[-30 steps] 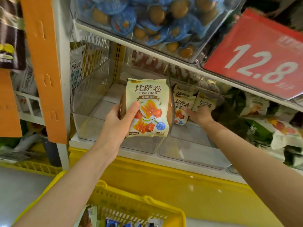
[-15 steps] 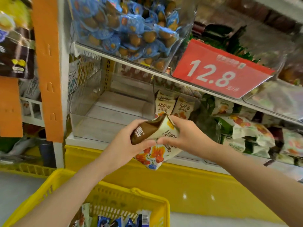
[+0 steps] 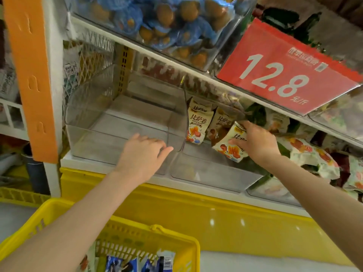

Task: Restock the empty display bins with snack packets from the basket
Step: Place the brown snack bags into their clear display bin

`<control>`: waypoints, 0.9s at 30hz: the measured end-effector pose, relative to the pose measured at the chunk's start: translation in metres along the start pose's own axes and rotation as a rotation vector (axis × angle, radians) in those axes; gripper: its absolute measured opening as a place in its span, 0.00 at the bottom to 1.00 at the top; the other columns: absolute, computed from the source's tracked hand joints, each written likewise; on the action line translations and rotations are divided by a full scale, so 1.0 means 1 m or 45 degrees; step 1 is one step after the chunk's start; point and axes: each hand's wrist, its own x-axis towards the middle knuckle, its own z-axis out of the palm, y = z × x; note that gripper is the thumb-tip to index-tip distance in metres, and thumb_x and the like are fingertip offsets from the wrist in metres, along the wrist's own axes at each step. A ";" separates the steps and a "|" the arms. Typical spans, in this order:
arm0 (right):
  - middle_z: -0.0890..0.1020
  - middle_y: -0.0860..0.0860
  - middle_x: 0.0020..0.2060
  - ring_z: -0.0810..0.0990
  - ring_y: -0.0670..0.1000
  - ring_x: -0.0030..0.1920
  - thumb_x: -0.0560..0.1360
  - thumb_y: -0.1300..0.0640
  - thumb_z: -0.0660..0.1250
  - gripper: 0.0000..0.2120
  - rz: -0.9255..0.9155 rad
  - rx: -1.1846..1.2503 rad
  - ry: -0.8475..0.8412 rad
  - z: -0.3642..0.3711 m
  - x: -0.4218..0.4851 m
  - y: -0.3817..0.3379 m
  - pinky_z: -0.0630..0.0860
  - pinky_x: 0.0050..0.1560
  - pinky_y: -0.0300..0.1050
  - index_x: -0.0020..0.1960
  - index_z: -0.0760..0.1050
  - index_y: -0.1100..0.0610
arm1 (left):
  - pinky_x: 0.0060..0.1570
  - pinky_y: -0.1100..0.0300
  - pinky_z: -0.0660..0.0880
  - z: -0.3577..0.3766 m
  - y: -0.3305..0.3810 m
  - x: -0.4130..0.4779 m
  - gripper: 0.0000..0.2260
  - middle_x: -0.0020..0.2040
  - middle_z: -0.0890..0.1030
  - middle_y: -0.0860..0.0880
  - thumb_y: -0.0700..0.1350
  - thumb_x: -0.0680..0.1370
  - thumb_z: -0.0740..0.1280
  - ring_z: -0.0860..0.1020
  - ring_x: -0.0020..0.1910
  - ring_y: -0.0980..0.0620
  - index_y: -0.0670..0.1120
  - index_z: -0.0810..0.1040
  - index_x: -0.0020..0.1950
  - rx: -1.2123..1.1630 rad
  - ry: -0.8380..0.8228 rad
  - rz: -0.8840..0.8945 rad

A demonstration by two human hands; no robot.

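Now R hand [image 3: 257, 142] grip clamped on snack pkt [image 3: 225, 149], pkt frame-left of palm, centre-right of frame, over 2nd bin [image 3: 212, 173] near two standing pkts [image 3: 198, 122]. L hand [image 3: 143, 154] grip apart, before empty bin [image 3: 94, 134].

Left bin [image 3: 88, 114] open, middle bin [image 3: 212, 173] half blocked.
The left bin is bare, reachable over its front wall beneath the upper shelf [image 3: 172, 59]. In the middle bin, standing packets [image 3: 199, 122] block the rear, and the right hand [image 3: 257, 142], gripping a tilted packet [image 3: 229, 148], fills the right; the front floor seems free.
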 end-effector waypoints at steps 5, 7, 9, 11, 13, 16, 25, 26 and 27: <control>0.79 0.57 0.54 0.80 0.59 0.49 0.74 0.45 0.67 0.30 0.052 -0.117 -0.070 0.049 0.047 -0.011 0.74 0.42 0.48 0.68 0.59 0.57 | 0.45 0.57 0.72 0.013 -0.003 -0.003 0.21 0.38 0.83 0.50 0.56 0.79 0.53 0.79 0.37 0.52 0.46 0.82 0.43 -0.026 0.218 0.087; 0.77 0.59 0.58 0.79 0.60 0.54 0.74 0.47 0.67 0.29 0.003 -0.147 -0.127 0.063 0.063 -0.013 0.76 0.49 0.51 0.69 0.59 0.58 | 0.46 0.56 0.72 0.019 -0.006 -0.004 0.20 0.39 0.83 0.51 0.55 0.80 0.53 0.79 0.38 0.53 0.47 0.82 0.44 -0.042 0.242 0.102; 0.73 0.60 0.64 0.75 0.61 0.60 0.74 0.50 0.68 0.30 -0.059 -0.100 -0.187 0.071 0.075 -0.011 0.73 0.58 0.53 0.70 0.59 0.58 | 0.45 0.56 0.71 0.024 -0.009 -0.004 0.19 0.39 0.83 0.51 0.53 0.81 0.54 0.78 0.38 0.53 0.47 0.81 0.44 -0.044 0.271 0.121; 0.68 0.59 0.69 0.69 0.60 0.66 0.74 0.53 0.69 0.31 -0.086 -0.030 -0.172 0.074 0.084 -0.004 0.68 0.65 0.53 0.72 0.59 0.57 | 0.42 0.56 0.71 0.027 -0.012 -0.004 0.18 0.38 0.82 0.51 0.52 0.81 0.54 0.77 0.37 0.52 0.46 0.81 0.43 -0.044 0.329 0.149; 0.63 0.57 0.72 0.62 0.61 0.71 0.73 0.53 0.70 0.33 -0.119 -0.204 -0.089 0.075 0.090 0.002 0.60 0.70 0.54 0.73 0.59 0.55 | 0.42 0.55 0.70 0.030 -0.013 -0.002 0.18 0.38 0.82 0.51 0.51 0.81 0.55 0.77 0.37 0.52 0.46 0.81 0.42 -0.046 0.359 0.161; 0.62 0.57 0.73 0.61 0.62 0.72 0.73 0.54 0.70 0.33 -0.106 -0.309 -0.043 0.080 0.095 0.004 0.60 0.71 0.55 0.74 0.59 0.55 | 0.42 0.55 0.68 0.034 -0.012 -0.001 0.18 0.37 0.81 0.50 0.50 0.81 0.54 0.76 0.37 0.51 0.46 0.80 0.42 -0.034 0.384 0.150; 0.61 0.60 0.73 0.62 0.62 0.71 0.77 0.64 0.61 0.29 -0.117 -0.113 -0.015 0.082 0.086 0.000 0.60 0.72 0.55 0.75 0.55 0.59 | 0.43 0.56 0.67 0.027 -0.008 -0.005 0.17 0.39 0.81 0.50 0.49 0.81 0.53 0.76 0.38 0.51 0.46 0.80 0.43 -0.010 0.305 0.133; 0.62 0.61 0.72 0.63 0.62 0.71 0.78 0.62 0.61 0.27 -0.092 -0.091 -0.023 0.080 0.080 -0.003 0.61 0.72 0.55 0.74 0.55 0.60 | 0.43 0.56 0.67 0.025 -0.007 -0.006 0.17 0.39 0.81 0.50 0.49 0.81 0.53 0.76 0.38 0.51 0.46 0.80 0.44 -0.002 0.281 0.116; 0.64 0.61 0.71 0.66 0.62 0.69 0.78 0.57 0.61 0.26 -0.049 -0.024 -0.023 0.076 0.073 -0.008 0.65 0.69 0.55 0.74 0.56 0.60 | 0.43 0.56 0.67 0.023 -0.005 -0.007 0.17 0.39 0.81 0.50 0.48 0.81 0.52 0.76 0.38 0.51 0.46 0.80 0.44 0.008 0.256 0.099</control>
